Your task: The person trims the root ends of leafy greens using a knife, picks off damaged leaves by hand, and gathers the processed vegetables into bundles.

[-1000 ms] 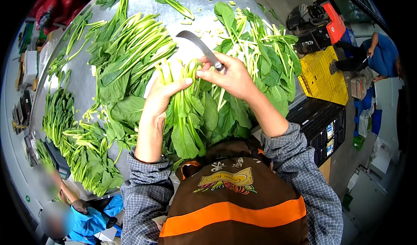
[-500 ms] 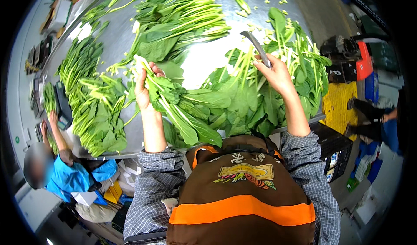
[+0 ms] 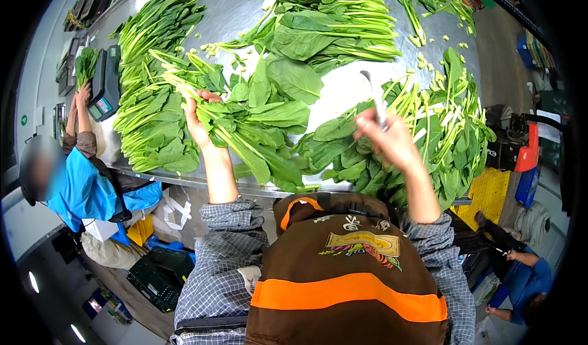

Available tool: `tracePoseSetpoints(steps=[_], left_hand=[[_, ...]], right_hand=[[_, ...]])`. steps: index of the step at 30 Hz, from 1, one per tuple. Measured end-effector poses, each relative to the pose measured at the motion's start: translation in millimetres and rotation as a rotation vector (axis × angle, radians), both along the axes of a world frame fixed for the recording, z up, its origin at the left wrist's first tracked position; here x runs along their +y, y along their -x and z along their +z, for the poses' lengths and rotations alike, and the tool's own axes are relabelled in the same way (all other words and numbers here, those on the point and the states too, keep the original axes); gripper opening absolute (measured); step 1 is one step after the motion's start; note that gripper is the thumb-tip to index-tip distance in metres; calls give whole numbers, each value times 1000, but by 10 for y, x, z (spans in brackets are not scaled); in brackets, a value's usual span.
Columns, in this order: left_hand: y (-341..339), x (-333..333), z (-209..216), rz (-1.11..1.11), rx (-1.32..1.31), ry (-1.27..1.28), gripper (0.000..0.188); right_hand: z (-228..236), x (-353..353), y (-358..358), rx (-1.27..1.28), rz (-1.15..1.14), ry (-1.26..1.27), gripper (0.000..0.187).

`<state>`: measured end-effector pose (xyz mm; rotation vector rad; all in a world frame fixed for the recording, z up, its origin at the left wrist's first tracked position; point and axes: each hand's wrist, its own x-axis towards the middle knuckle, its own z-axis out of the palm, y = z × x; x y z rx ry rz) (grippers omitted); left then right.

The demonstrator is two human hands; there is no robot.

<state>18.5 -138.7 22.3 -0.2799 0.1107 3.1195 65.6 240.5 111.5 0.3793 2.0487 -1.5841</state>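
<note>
My left hand (image 3: pixel 199 123) is closed around a bunch of leafy greens (image 3: pixel 269 115). Its pale cut stems point to the upper left and its broad leaves fan out to the right. In my right hand (image 3: pixel 397 142), a small knife with a curved blade (image 3: pixel 372 88) stands pointing away from me; hand and blade are smeared by motion. Below and right of that hand lies a loose pile of greens (image 3: pixel 447 143), stems facing away. A neat stack of greens (image 3: pixel 337 36) sits beyond my hands, and another row (image 3: pixel 153 124) lies left of my left hand.
The steel table (image 3: pixel 245 8) holds scattered stem bits (image 3: pixel 422 60) and a few stray stalks (image 3: pixel 410 15). At far left a co-worker (image 3: pixel 86 186) holds greens (image 3: pixel 86 66) beside a dark scale (image 3: pixel 105 88). A yellow pallet (image 3: pixel 487 195) and another person (image 3: pixel 533 284) are at right.
The view has swung, so the table's contents sit farther right. My right hand with the knife has drawn back toward me. The co-worker's greens have moved up beside the scale.
</note>
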Motion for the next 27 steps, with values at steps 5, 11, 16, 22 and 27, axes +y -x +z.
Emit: tracePoseSetpoints(steps=[5, 11, 16, 22, 27], left_hand=[[78, -83, -145, 54, -82, 194, 26], [-23, -113, -168, 119, -273, 564, 25], [11, -177, -474, 151, -462, 444, 26], [-82, -759, -400, 368, -705, 505, 25], [92, -1978, -289, 503, -770, 564, 32]], right_hand=[[125, -684, -48, 111, 315, 97, 43], [-186, -986, -9, 162, 412, 30, 35], [-130, -1078, 21, -153, 422, 137, 29], [39, -899, -10, 101, 769, 635, 13], [-252, -719, -99, -25, 508, -91, 19]])
